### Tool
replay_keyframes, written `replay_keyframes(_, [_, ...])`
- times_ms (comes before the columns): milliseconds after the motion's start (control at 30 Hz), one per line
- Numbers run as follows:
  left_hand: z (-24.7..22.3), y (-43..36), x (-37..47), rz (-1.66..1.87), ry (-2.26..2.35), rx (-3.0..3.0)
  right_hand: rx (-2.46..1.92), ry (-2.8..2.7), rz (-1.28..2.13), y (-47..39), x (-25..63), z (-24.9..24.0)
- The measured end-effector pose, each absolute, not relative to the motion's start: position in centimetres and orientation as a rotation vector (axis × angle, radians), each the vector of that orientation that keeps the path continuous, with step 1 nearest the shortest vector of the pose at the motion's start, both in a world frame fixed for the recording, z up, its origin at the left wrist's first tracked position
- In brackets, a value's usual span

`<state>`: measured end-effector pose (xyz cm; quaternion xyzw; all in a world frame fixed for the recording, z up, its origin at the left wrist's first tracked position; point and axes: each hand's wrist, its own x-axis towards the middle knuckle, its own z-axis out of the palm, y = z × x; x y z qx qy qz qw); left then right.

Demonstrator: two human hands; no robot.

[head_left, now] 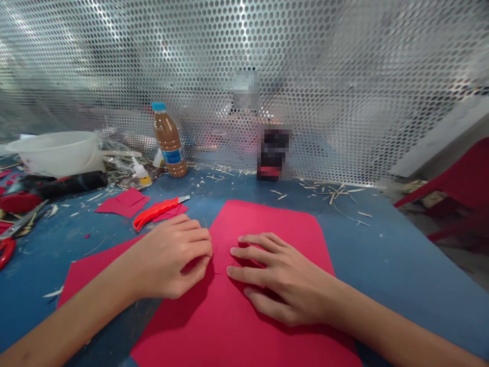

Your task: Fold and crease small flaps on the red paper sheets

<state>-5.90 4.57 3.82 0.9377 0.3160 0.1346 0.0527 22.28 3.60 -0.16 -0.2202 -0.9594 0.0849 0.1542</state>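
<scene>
A large red sheet [275,219] lies on the blue table in front of me. My left hand [178,255] is over its left edge, fingers curled together in a pinch; what is between the fingertips is too small to make out. My right hand [275,278] rests on the sheet with its fingers spread, holding nothing. Faint cut lines show on the sheet between the hands. Another red sheet [91,265] lies partly under my left forearm. Just beyond my left hand is a red-handled cutter [156,211] on small red pieces.
A brown bottle [168,140], a glue bottle [141,172] and a white bowl [57,150] stand at the back left. Red scissors [6,250] lie far left. Straw bits [338,192] lie near the perforated metal panel [324,92]. A red chair [458,183] is at right.
</scene>
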Motion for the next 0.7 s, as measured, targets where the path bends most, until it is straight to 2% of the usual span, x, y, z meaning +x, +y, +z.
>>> replay_keyframes(133, [3.67,4.58,-5.81,0.253,0.858,2.827,-0.643,-2.726,0.246,3.56,22.24,-0.16])
replay_keyframes(367, [3.79,4.37,-5.49,0.184,0.874,2.798,-0.604,-2.71,0.26,3.46,22.32,0.11])
replay_keyframes(700, [3.33,4.78,-5.72,0.304,0.856,2.853,-0.632,-2.719,0.325,3.33,22.32,0.04])
